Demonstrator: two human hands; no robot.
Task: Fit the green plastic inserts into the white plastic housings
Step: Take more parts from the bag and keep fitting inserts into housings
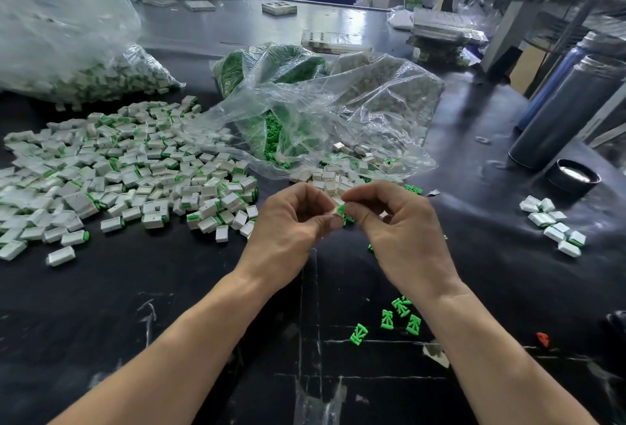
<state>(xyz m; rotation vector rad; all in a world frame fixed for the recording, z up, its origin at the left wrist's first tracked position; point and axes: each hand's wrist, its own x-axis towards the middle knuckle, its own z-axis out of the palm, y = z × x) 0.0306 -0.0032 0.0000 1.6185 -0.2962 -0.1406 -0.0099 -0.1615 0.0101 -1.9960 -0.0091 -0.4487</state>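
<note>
Loose green inserts (386, 319) lay nearest, below the hands; left hand (291, 221) pinched a white housing (333, 210), right hand (396, 218) apparently pressing a green insert (341, 210) in; finished pile (128, 167) left of hands, bags (305, 113) of parts remained.

Free room: bare black surface (169, 306) near the forearms.
Left: pile of assembled housings (128, 167).
Ahead: plastic bags (338, 113).
Right: flasks (569, 109).

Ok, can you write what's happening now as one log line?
step: fitting | left hand: pinches small white plastic housing | right hand: pinches small green plastic insert against it | seated: cannot tell
</note>
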